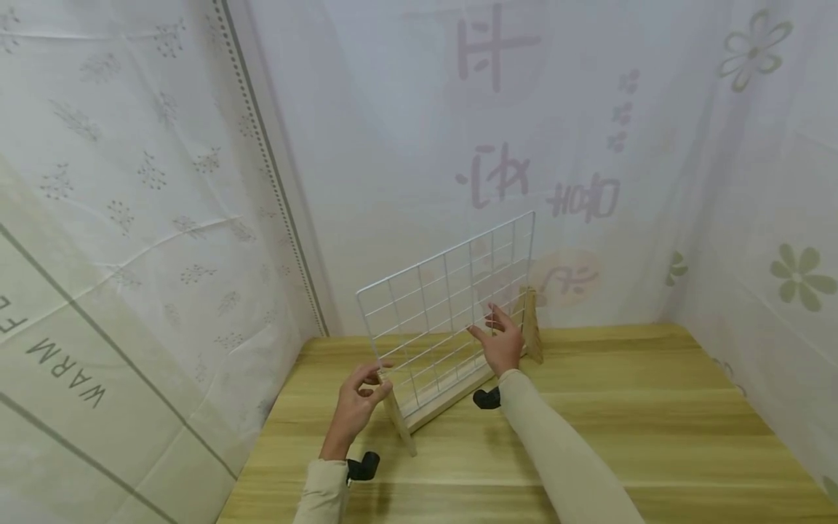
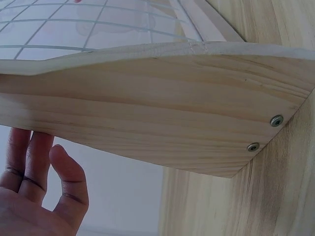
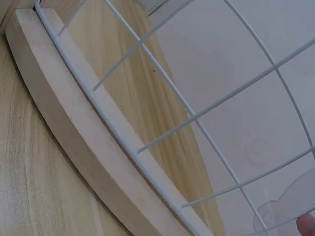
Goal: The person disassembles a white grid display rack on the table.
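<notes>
A white wire grid panel (image 1: 447, 252) stands upright in the slot of a wooden base bar (image 3: 83, 118), between two wooden end pieces. My left hand (image 1: 353, 409) is at the top of the near left end piece (image 1: 398, 421), thumb and forefinger on either side of it. In the left wrist view the other fingers meet the edge of this board (image 2: 162, 103), which carries two screws near its foot. My right hand (image 1: 503, 349) is at the grid's right part, fingers spread loosely; one fingertip (image 3: 306, 225) shows beside a wire. Beyond it is the right end piece (image 1: 533, 327).
The stand rests on a wood-grain table (image 1: 628, 422). Printed curtains hang behind (image 1: 393, 145), at the left (image 1: 131, 255) and at the right (image 1: 753, 218). Black wrist mounts (image 1: 364, 466) stick out beside both cuffs.
</notes>
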A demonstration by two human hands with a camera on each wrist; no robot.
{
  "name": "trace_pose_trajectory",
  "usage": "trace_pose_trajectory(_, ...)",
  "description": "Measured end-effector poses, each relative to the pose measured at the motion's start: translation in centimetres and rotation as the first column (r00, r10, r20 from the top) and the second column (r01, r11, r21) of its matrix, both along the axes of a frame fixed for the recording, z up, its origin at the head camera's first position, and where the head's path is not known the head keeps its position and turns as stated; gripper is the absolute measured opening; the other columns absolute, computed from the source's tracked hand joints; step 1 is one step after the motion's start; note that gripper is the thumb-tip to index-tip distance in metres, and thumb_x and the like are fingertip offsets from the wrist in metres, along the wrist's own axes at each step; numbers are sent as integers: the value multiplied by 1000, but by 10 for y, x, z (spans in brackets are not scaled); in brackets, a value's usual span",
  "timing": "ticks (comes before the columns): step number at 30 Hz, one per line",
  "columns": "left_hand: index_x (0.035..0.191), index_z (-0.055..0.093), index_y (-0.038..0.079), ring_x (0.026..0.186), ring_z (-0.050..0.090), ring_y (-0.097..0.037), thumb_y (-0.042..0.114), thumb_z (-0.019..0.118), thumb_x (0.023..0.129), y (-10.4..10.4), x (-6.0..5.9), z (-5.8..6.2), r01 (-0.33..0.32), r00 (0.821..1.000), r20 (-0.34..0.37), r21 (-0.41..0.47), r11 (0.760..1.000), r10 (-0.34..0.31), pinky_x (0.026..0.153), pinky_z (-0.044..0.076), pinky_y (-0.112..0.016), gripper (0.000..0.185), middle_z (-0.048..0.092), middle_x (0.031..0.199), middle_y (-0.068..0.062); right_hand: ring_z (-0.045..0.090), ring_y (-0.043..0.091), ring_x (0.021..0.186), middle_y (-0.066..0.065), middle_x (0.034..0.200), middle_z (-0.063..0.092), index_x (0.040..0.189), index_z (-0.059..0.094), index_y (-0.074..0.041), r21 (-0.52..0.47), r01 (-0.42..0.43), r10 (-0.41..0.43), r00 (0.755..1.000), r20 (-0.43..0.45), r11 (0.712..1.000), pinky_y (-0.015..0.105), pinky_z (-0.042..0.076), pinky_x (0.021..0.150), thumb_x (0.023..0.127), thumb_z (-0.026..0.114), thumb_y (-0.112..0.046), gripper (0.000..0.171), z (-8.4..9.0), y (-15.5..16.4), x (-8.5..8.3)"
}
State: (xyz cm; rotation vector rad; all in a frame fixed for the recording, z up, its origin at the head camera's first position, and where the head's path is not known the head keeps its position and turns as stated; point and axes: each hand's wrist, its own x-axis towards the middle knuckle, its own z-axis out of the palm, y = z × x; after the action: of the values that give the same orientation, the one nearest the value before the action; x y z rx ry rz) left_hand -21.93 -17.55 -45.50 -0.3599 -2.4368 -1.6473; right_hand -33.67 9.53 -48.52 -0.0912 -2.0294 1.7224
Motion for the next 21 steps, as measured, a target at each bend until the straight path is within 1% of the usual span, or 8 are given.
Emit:
trace_pose_trajectory(5, 118, 62, 17, 93, 47, -26, 24, 67, 85, 1, 1, 0, -16, 1000, 8, -2, 1000, 16, 76, 46, -29, 34, 54, 99, -8, 58, 25, 103, 11, 112, 62, 130, 54, -22, -28, -19, 18, 999, -38, 999, 47, 49, 91, 72, 79, -23, 63, 3, -1, -2)
trace_pose_trajectory(7, 118, 62, 15, 93, 48, -26, 21, 67, 84, 2, 2, 0, -30, 999, 13, 7, 1000, 30, 76, 46, -27, 34, 54, 97, -7, 57, 25, 103, 11, 112, 62, 131, 53, -22, -41, -21, 19, 998, -52, 999, 49, 47, 95, 73, 79, -23, 63, 7, -2, -3)
trace_pose_trajectory(9, 117, 63, 16, 93, 49, -25, 18, 68, 84, 2, 2, 0, -41, 999, 13, 15, 999, 41, 75, 46, -26, 34, 54, 95, -6, 56, 27, 102, 12, 112, 61, 132, 53, -21, -56, -27, 23, 997, -72, 998, 49, 45, 96, 74, 78, -22, 64, 13, -2, -5)
trace_pose_trajectory(12, 116, 63, 20, 92, 49, -24, 16, 68, 84, 3, 2, 0, -45, 999, 11, 26, 999, 44, 75, 46, -25, 33, 54, 92, -5, 56, 32, 99, 13, 113, 62, 132, 53, -19, -74, -36, 28, 994, -108, 997, 46, 47, 93, 73, 79, -20, 64, 26, -3, -7)
trace_pose_trajectory(15, 118, 63, 20, 91, 49, -23, 17, 67, 84, 3, 2, 0, -32, 999, 10, 22, 999, 32, 74, 46, -26, 34, 53, 92, -6, 56, 34, 97, 12, 112, 64, 131, 53, -20, -86, -37, 26, 992, -126, 996, 36, 50, 82, 72, 79, -19, 65, 41, -3, -8)
trace_pose_trajectory(17, 118, 62, 20, 90, 49, -20, 18, 68, 84, 2, 2, 0, -37, 999, 20, 20, 999, 36, 75, 47, -26, 35, 54, 94, -6, 55, 37, 97, 11, 112, 64, 131, 53, -19, -97, -48, 34, 990, -139, 994, 33, 49, 77, 72, 80, -17, 65, 52, -4, -7)
trace_pose_trajectory(18, 118, 62, 20, 90, 50, -19, 19, 68, 84, 2, 2, 1, -42, 999, 23, 18, 999, 42, 75, 48, -26, 35, 55, 94, -6, 54, 37, 97, 11, 113, 64, 131, 53, -18, -104, -59, 43, 988, -146, 993, 34, 48, 78, 72, 79, -15, 65, 59, -4, -5)
trace_pose_trajectory(21, 119, 62, 19, 91, 50, -18, 19, 68, 84, 2, 1, 0, -44, 999, 29, 5, 999, 44, 76, 47, -27, 36, 55, 95, -5, 51, 41, 97, 13, 114, 63, 133, 51, -14, -113, -91, 68, 980, -189, 989, 44, 46, 85, 73, 78, -11, 66, 79, -5, 1)
